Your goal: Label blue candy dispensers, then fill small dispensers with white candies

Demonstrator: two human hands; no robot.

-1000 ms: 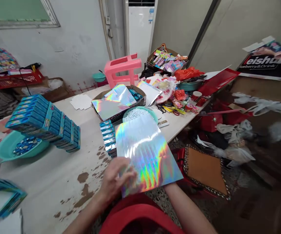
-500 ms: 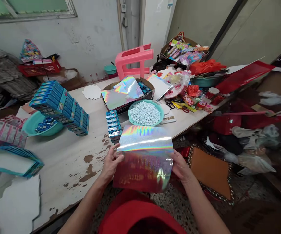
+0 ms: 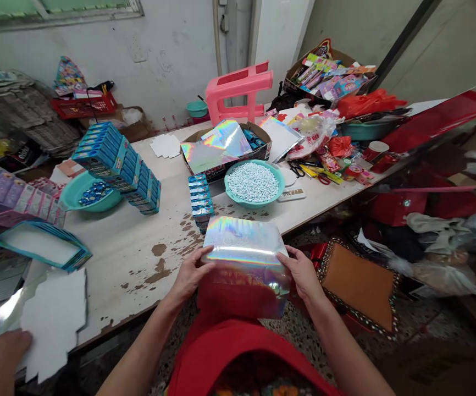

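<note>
A shiny holographic sheet [image 3: 244, 264] is held in front of me, over the table's near edge, bent in a curve. My left hand [image 3: 191, 272] grips its left edge with the thumb on top. On the opposite edge my right hand [image 3: 302, 269] pinches the sheet between thumb and fingers. Just beyond it stand a short row of small blue boxes [image 3: 200, 202] and a teal bowl [image 3: 227, 192] full of pale blue candies. Behind them, a carton [image 3: 209, 171] holds more holographic sheeting and blue packets.
Stacked blue boxes [image 3: 118, 165] stand at left by a teal basin [image 3: 67, 201] of dark blue wrapped pieces. Another person's hand [image 3: 5, 352] touches white card sheets [image 3: 54, 324] at lower left. A pink stool [image 3: 240, 88], scissors [image 3: 298, 169] and packets lie farther back.
The view has shifted slightly, moving the table's contents rightward. My right hand now has its thumb over the sheet's top side. Another person's hand has come in at lower left.
</note>
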